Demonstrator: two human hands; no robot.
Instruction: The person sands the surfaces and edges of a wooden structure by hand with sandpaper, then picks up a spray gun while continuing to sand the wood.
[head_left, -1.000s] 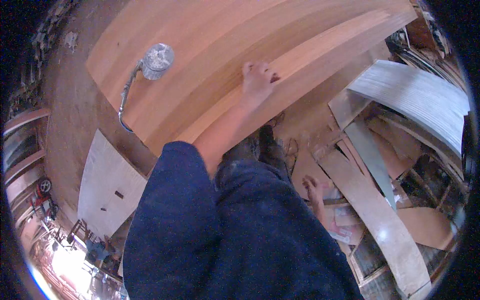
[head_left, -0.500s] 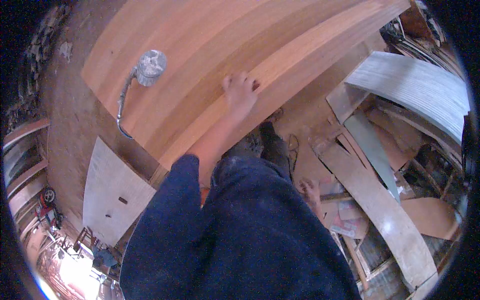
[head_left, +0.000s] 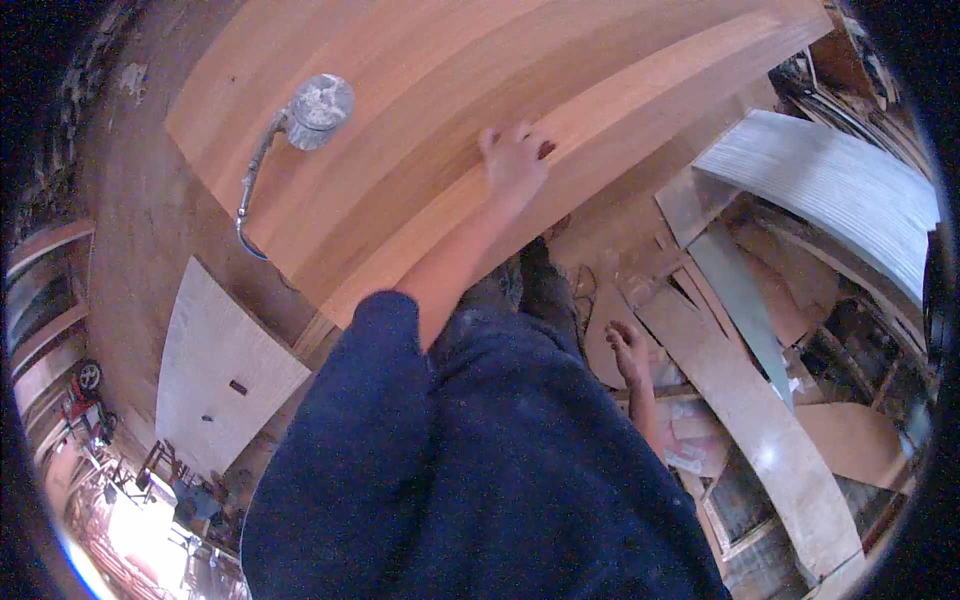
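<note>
A large curved panel of striped reddish wood fills the upper part of the head view. On its lower strip lies my left hand, palm down with curled fingers. Something small and dark shows between thumb and fingers, too small to make out. My right hand hangs low at the right with its fingers apart and nothing in it. A round metal cup with dusty contents sits on the panel, joined to a thin, partly coiled hose or handle.
A pale board with a small slot lies at the left. At the right are a ribbed whitish curved panel, a long plywood strip, a greenish strip and offcuts. A red-framed wheeled machine stands far left.
My left hand has slid down-left along the panel and back up-right. My right hand has swung slightly and shows more clearly. The view has shifted a little with my head.
</note>
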